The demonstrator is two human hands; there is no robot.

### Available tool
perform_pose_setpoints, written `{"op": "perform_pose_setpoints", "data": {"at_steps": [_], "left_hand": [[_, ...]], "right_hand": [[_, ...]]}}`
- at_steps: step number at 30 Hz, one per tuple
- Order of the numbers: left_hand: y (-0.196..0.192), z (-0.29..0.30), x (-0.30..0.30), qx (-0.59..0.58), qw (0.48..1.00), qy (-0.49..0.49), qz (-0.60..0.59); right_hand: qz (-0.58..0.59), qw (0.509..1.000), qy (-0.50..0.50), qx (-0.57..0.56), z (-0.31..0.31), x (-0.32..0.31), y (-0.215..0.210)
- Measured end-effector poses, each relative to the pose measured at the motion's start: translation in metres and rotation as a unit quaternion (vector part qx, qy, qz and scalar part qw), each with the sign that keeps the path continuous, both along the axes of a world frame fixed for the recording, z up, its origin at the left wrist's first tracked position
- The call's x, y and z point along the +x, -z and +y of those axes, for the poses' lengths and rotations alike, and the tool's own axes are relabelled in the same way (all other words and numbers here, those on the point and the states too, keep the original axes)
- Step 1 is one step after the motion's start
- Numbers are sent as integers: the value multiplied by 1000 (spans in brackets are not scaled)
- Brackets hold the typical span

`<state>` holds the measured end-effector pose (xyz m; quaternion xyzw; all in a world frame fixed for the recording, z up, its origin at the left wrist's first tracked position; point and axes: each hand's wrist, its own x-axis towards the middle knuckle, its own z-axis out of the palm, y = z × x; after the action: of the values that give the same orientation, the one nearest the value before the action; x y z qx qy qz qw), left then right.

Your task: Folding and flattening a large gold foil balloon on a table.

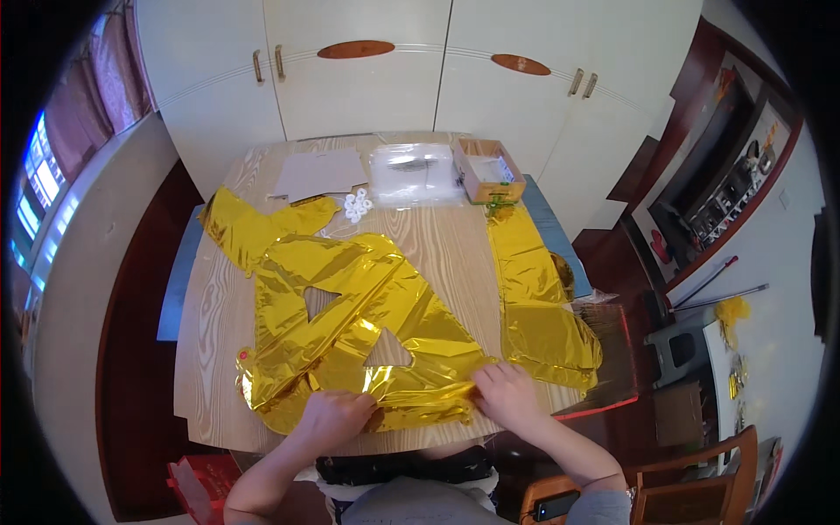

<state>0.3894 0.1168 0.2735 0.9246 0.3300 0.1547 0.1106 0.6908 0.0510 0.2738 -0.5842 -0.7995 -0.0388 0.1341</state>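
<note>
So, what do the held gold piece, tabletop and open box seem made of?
Gold piece: likely metallised film, mirror-shiny; bright glints, sharp creases.
Tabletop: wood or laminate, low sheen; pale wavy grain.
Open box: probably cardboard, matte; tan, thin walls.

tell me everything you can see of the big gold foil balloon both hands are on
The gold foil balloon is shiny, metallic-looking and wrinkled, lying mostly flat on the wood-grain table, apparently uninflated. It is wide, with two roughly triangular openings showing the table beneath, and a small tab with a red mark at its left edge. The left hand and right hand appear to pinch its near edge. Whether it overlaps the smaller gold piece at its far-left side is unclear.
</note>
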Motion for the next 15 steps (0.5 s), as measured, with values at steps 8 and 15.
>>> {"op": "perform_pose_setpoints", "data": {"at_steps": [8,15], "left_hand": [[5,1,-2,-26,999,-31,-32],[10,3,-5,-72,991,-79,-81]], "right_hand": [[62,995,25,74,17,27,24],[216,973,-52,56,48,43,8]]}}
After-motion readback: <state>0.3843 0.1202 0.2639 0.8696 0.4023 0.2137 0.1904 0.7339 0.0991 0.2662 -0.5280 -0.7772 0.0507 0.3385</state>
